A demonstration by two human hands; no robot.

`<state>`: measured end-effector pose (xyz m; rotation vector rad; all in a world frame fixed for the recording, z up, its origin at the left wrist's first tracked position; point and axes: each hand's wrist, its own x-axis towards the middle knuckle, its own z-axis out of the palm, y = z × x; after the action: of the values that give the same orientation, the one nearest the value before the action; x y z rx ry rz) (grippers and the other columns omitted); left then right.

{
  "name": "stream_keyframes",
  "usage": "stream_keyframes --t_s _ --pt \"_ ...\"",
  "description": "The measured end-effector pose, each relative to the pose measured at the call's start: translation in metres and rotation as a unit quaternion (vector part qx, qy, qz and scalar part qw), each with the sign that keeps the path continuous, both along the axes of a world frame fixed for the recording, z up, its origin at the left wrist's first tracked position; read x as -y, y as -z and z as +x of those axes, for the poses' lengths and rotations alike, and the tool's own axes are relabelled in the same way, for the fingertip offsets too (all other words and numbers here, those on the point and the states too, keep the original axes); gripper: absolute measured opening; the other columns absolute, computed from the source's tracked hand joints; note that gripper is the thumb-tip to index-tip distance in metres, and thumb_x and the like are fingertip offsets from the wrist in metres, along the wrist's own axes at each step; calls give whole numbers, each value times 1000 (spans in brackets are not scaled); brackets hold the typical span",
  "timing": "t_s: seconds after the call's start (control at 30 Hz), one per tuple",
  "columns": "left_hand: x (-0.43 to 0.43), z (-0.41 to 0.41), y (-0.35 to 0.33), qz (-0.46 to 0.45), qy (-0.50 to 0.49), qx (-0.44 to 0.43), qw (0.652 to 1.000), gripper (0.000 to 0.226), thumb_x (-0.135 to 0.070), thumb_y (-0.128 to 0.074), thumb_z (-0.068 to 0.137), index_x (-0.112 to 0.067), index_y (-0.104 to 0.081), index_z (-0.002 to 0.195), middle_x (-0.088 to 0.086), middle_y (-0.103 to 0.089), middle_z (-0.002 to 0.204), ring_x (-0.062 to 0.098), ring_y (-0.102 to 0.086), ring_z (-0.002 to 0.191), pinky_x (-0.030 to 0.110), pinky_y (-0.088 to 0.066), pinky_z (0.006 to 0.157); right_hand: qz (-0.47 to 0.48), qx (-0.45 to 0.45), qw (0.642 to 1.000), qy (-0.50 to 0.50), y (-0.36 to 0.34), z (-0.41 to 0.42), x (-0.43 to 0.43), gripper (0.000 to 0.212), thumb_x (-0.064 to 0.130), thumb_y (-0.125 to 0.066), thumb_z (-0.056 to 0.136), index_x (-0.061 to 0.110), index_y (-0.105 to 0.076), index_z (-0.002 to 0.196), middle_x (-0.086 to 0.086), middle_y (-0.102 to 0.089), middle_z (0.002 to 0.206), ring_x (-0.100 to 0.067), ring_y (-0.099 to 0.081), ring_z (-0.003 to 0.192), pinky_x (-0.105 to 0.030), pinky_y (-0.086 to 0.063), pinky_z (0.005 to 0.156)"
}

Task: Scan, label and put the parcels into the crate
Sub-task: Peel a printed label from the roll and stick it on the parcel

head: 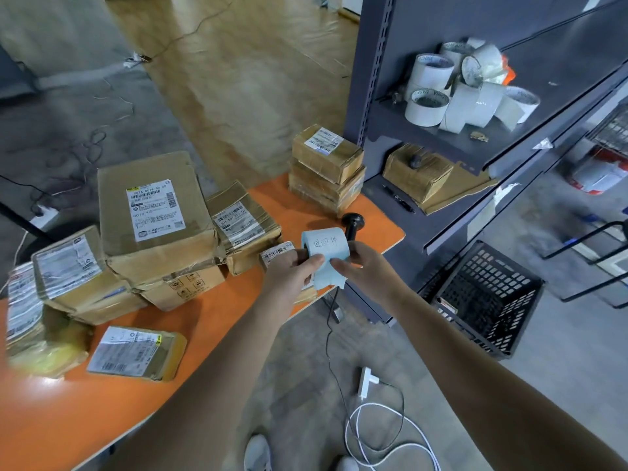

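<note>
Both hands hold a light blue roll of labels (325, 246) with handwriting on it, above the right end of the orange table (102, 402). My left hand (294, 271) grips the roll's left end. My right hand (360, 266) pinches the loose label strip hanging under the roll. A small parcel (277, 253) with a barcode label lies just behind my left hand. The black barcode scanner (352, 226) stands upright behind the roll. A black plastic crate (489, 297) sits on the floor to the right.
Several taped cardboard parcels (153, 219) are piled on the table's left and middle, and a stack of three (326, 168) stands at the far right corner. A grey shelf unit (475, 130) carries tape rolls (465, 86). Cables and a white power strip (367, 382) lie on the floor.
</note>
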<state>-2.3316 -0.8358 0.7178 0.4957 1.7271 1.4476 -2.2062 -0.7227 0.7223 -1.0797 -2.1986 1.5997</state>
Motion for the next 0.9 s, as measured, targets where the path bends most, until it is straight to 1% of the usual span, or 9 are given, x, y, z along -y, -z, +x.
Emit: stream_keyframes --t_s 0.17,0.3,0.43,0.5,0.6,0.67,0.73,0.83,0.9 --pt "3 -5 3 -12 28 -11 999 3 -19 -68 89 -17 -70 91 -8 -73 79 -1 -65 66 14 -49 56 13 -4 1000 10 3 2 2 23 30 -68 90 31 -54 109 23 -61 101 6 -58 95 -9 -44 70" --pt "5 -8 0 -20 25 6 999 17 -22 -64 92 -13 -68 106 -2 -73 88 7 -67 75 22 -53 62 11 -15 1000 17 7 2 1 26 17 -70 89 31 -56 106 11 -66 110 -11 -61 106 -30 -52 90" --pt "4 -13 -9 -24 -50 33 998 35 -20 -65 89 -19 -54 123 4 -68 101 7 -68 72 21 -52 55 5 -18 1000 -4 10 3 3 28 12 -68 90 35 -55 99 10 -66 113 -14 -61 111 -35 -55 90" --pt "6 -15 -11 -35 -37 -21 998 39 -23 -66 87 -25 -53 124 0 -65 104 10 -67 84 22 -54 57 10 -18 1000 -10 10 3 3 28 13 -68 90 37 -55 97 14 -66 108 -11 -61 108 -32 -55 89" --pt "10 -11 -8 -39 -16 -155 987 22 -30 -65 88 -29 -60 110 -9 -64 100 2 -63 87 17 -55 61 19 -18 1000 -4 11 2 6 29 13 -68 90 38 -55 96 12 -66 109 -12 -61 108 -31 -55 88" --pt "12 -9 -7 -36 -17 -270 962 13 -31 -63 90 -26 -66 102 -12 -64 99 3 -62 88 15 -52 66 30 -13 999 1 11 1 6 30 12 -68 90 38 -55 97 6 -65 113 -14 -60 110 -27 -54 84" --pt "12 -7 -4 -38 -18 -350 936 14 -29 -65 89 -23 -69 100 -6 -64 102 11 -61 86 26 -53 71 37 -1 999 10 12 1 7 29 12 -68 90 36 -55 100 1 -63 118 -16 -59 112 -28 -54 83" --pt "12 -4 -3 -66 -25 -426 902 18 -31 -66 89 -20 -72 102 1 -62 108 18 -61 88 31 -51 68 39 7 999 23 14 1 9 28 12 -69 89 30 -54 106 -4 -61 121 -19 -58 113 -31 -55 86" --pt "13 -1 -1 -81 -32 -462 882 18 -32 -65 90 -20 -73 101 2 -63 109 20 -62 91 28 -46 63 45 0 999 29 14 1 13 28 12 -69 89 29 -54 107 -3 -62 120 -18 -59 109 -19 -52 76"
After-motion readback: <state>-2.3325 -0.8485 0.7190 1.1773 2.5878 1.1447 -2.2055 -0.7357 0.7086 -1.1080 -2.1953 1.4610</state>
